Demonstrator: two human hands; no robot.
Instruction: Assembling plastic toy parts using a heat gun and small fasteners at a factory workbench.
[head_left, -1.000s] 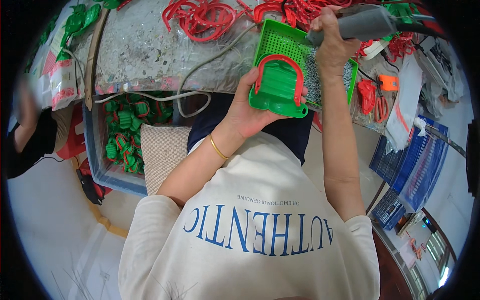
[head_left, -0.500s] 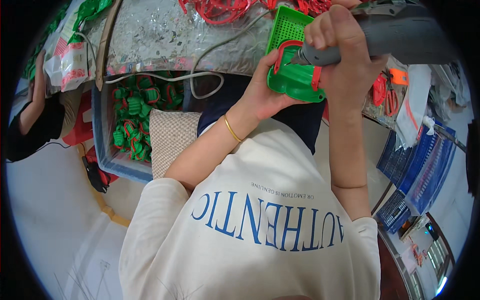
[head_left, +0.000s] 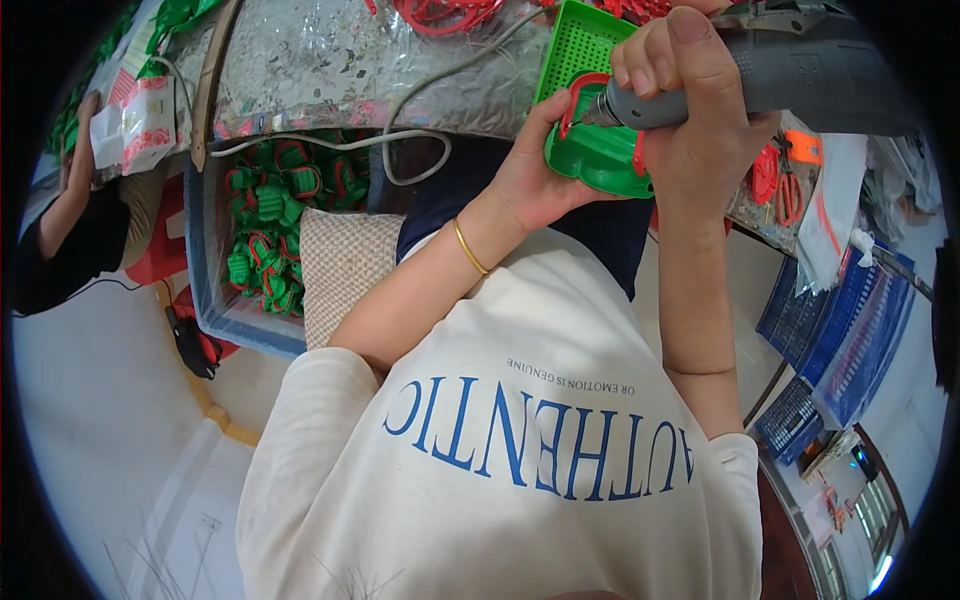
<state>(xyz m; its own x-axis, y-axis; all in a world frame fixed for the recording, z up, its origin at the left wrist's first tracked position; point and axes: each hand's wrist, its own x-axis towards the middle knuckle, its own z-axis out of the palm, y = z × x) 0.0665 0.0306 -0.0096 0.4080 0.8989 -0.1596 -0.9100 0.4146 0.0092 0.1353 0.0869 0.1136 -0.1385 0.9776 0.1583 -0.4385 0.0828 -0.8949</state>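
Your right grip, clamped round the power screwdriver, has brought it to the red strap on the green piece clamped in your left grip; work seems underway.

The bin stands left at the table's near edge, small pieces in it and the cushion to its right. Along the table, the tray lies right of the strip and left of the scissors. Nearer than the tray is the workpiece, the power tool to its right.
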